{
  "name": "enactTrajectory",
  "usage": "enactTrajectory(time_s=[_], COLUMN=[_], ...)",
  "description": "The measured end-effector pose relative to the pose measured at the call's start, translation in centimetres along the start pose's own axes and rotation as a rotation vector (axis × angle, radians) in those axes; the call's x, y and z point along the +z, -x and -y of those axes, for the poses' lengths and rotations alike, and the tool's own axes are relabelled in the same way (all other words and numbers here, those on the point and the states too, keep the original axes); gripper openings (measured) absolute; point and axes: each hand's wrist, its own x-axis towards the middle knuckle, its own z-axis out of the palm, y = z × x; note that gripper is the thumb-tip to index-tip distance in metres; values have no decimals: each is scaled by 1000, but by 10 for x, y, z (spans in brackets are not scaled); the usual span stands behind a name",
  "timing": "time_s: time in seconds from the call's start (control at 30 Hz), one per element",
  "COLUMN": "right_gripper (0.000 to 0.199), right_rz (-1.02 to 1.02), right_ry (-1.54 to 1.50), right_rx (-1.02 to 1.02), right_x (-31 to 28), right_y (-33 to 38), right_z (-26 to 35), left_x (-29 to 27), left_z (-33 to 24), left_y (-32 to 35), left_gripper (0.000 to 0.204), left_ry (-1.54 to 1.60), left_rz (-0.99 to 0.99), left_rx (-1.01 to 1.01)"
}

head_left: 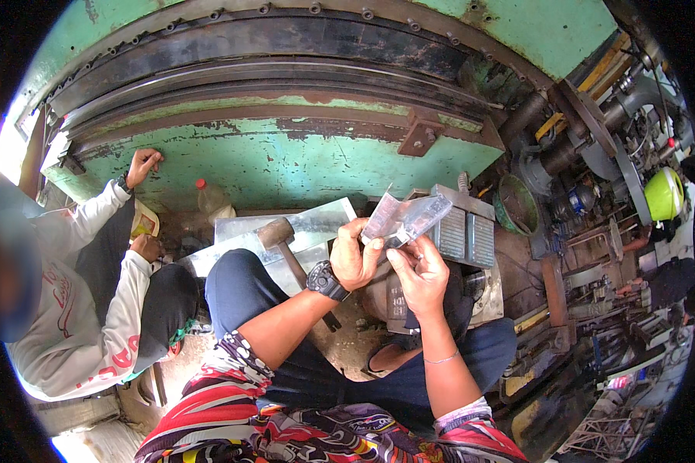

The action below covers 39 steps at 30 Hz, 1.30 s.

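A bent piece of shiny sheet metal (425,214) with upturned sides is held up in front of me, above my lap. My left hand (350,261), with a black watch on its wrist, grips its left end between thumb and fingers. My right hand (422,279) pinches its near edge, close to the left fingertips. Just beyond and to the right lie grey ribbed metal pieces (469,235), partly hidden by the held piece. To the left, a hammer (276,233) leans by my knee, its handle passing behind my left wrist.
Flat metal sheets (316,221) lie behind the hammer. A large green machine (286,154) spans the far side. At left sits a co-worker (85,309) in a white long-sleeved top, near a red-capped bottle (207,197). Machinery and a round green container (516,204) crowd the right.
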Motion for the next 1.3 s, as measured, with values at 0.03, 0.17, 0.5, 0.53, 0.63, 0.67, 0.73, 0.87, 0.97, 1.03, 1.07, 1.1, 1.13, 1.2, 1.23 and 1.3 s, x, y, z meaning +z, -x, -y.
enactTrajectory(time_s=[0.03, 0.17, 0.5, 0.53, 0.63, 0.67, 0.73, 0.87, 0.97, 1.03, 1.07, 1.1, 1.13, 1.2, 1.23, 1.3], right_gripper=[45, 34, 31, 34, 46, 50, 61, 50, 34, 28, 24, 25, 26, 26, 26, 25], right_rz=[-10, -20, -30, -14, -11, -43, -53, -55, -37, -57, -73, -78, -84, -100, -110, -114], right_ry=[18, 116, 176, 160, 49, -28, -117, -6, 121, 131, 139, 163, 188, 194, 175, 152], right_rx=[2, -1, -16, -9, -18, -32, -67, -79, -40, 0, 22, 23, 25, 14, 2, -28], right_x=[0, -2, -4, -5, -3, -1, -2, 5, -1, 2, 2, 2, 1, 2, 4, 4], right_y=[0, 0, 0, 1, -2, -3, -7, -19, -20, -20, -19, -19, -18, -18, -17, -18], right_z=[0, -4, -4, -4, 5, 13, 20, 44, 35, 37, 37, 37, 36, 36, 36, 37], left_x=[1, 4, 1, 2, 1, 1, 1, 1, 1, 2, 4, 2, 2, 1, 1, 1], left_z=[0, -5, -10, -10, -9, -8, -8, -4, -8, -3, -9, -11, -12, -13, -13, -14], left_y=[0, -2, -8, -7, -5, -5, -6, -5, -7, -1, -4, -5, -6, -5, -5, -7], left_gripper=[40, 40, 39, 39, 39, 39, 39, 40, 40, 39, 40, 41, 42, 44, 45, 50], left_ry=[-2, 6, -3, -9, -62, -55, -41, -7, 4, 52, -4, -19, -33, -33, -19, 18], left_rz=[-29, -83, -71, -87, -79, -86, -101, -52, -38, -11, -83, -74, -64, -51, -47, -22], left_rx=[20, 45, 63, 61, 56, 61, 70, 47, 50, 0, 59, 61, 64, 62, 58, 22])
